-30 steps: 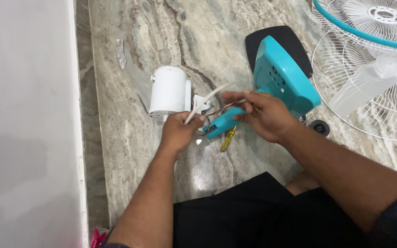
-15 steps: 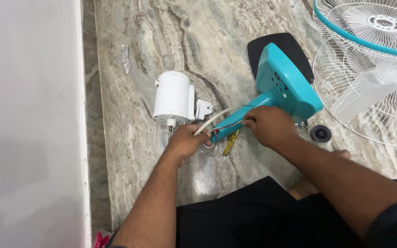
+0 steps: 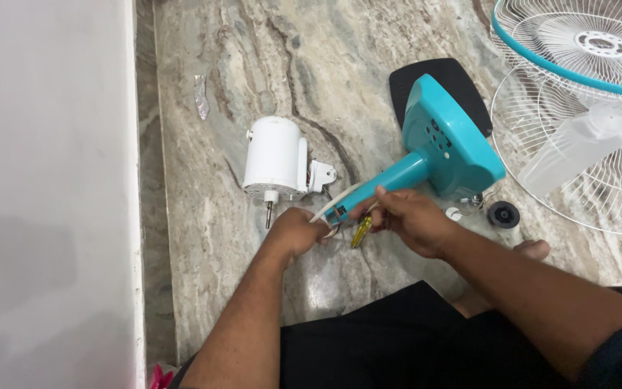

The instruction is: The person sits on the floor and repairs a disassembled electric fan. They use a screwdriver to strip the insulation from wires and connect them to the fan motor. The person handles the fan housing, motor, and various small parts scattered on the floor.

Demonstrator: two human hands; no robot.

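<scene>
Seated on a veined grey-and-brown marble floor [image 3: 253, 57], I watch both of my bare hands meet at the lower end of a turquoise plastic fan stand [image 3: 426, 162], which lies tilted across the floor in front of my knees. My left hand [image 3: 298, 232] has its fingers curled closed around a white electrical cable [image 3: 336, 200] that runs out of the stand's neck, close to the cut end where thin wires show. My right hand [image 3: 413, 218] has its fingers closed on the narrow turquoise neck, thumb on top; a small yellow-handled screwdriver [image 3: 360, 232] pokes out just below it, though I cannot tell whether the fingers grip it or it merely lies under them. Just beyond my left hand a white cylindrical fan motor [image 3: 275, 158] lies on its side, its metal shaft pointing toward me. A flat black rounded plate [image 3: 412, 83] sits behind the stand's wide base. To the right, a round black knob [image 3: 503, 215] rests on the floor near my bare foot [image 3: 534, 249], beside white wire fan guards [image 3: 592, 144], one rimmed in turquoise, and a translucent fan blade [image 3: 577, 148]. A white wall [image 3: 44, 180] fills the left side.
</scene>
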